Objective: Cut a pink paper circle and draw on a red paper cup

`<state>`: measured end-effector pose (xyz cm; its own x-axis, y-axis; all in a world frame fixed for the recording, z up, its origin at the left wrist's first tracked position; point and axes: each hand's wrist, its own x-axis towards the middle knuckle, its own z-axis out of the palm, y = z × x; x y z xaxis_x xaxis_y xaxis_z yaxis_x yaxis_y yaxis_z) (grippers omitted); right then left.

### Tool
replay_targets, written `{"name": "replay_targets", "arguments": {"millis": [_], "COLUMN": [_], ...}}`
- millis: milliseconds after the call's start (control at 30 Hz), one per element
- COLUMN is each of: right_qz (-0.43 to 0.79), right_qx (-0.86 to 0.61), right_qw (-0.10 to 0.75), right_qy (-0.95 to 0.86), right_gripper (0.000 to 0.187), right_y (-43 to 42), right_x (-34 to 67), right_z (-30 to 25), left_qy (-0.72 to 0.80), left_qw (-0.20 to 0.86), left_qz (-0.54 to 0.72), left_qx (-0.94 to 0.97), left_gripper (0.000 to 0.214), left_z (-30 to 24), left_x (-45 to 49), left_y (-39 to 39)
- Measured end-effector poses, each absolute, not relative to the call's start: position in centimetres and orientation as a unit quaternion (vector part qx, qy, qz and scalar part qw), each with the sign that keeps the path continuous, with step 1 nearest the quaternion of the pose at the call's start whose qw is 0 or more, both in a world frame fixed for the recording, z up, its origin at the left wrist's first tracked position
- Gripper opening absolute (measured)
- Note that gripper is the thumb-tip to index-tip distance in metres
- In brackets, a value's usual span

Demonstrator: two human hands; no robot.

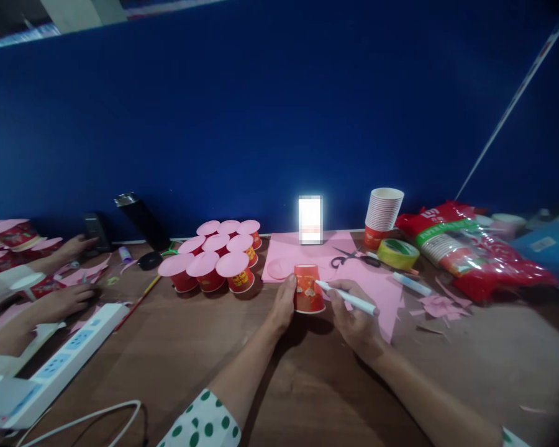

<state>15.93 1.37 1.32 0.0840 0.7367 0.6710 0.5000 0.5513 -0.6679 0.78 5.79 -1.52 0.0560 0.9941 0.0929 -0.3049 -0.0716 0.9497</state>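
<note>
A red paper cup stands upside down, its wide rim at the bottom, in front of me. Around its left side my left hand is closed, gripping it. My right hand holds a white marker pen whose tip points at the cup's upper right side; I cannot tell whether it touches. Pink paper sheets lie behind the cup, with a cut pink circle on them. Dark-handled scissors rest on the paper to the right.
Several red cups topped with pink discs stand at left. A cup stack, yellow tape, another marker, paper scraps and a red cup bag lie right. A lit phone, power strip and co-worker's hands are visible.
</note>
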Motion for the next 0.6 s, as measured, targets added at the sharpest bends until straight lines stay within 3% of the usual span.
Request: {"name": "replay_targets", "arguments": {"millis": [600], "right_qz": [0.110], "right_qx": [-0.470], "right_qw": [0.575], "right_qy": [-0.660], "right_gripper": [0.010], "right_y": [1.35], "right_x": [15.92], "right_z": [1.49], "left_qy": [0.363], "left_qw": [0.612], "left_qz": [0.576], "left_qx": [0.403], "left_gripper": [0.047], "left_z": [-2.44], "left_x": [0.77], "left_y": [6.12]}}
